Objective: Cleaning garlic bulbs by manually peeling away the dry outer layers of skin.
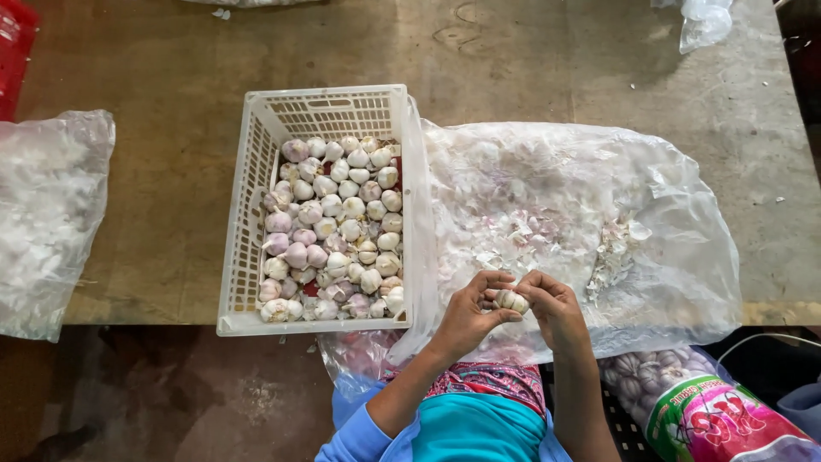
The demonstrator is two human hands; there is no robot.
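At the bottom centre of the frame a teal and patterned garment (pixel 483 411) is seen, with blue sleeves at the lower left of it. To the lower right, a printed bag (pixel 701 406) filled with garlic heads is laid below the table edge. Just above the garment, near the bottom centre, a single garlic bulb (pixel 511 300) is held between both hands: the left hand (pixel 469 315) is closed around it from the left, with the thumb pressed against the bulb, and the right hand (pixel 554 306) is curled over it from the right, fingertips touching it. The bulb is held over the near edge of a clear plastic sheet (pixel 676 231), which is spread across the right half of the table and is strewn with papery white skins (pixel 530 227). Just left of the hands, a white slatted crate (pixel 248 197) is set on the table, touching the sheet along its right wall; it is filled with a heap of white and purplish garlic heads (pixel 333 231). At the left edge of the frame, well apart from the crate, a second plastic bag (pixel 47 214) of pale skins is seen. The worn brown table (pixel 547 68) is seen beyond, with a crumpled piece of clear plastic (pixel 705 21) at the upper right and a red object (pixel 13 47) at the upper left corner.
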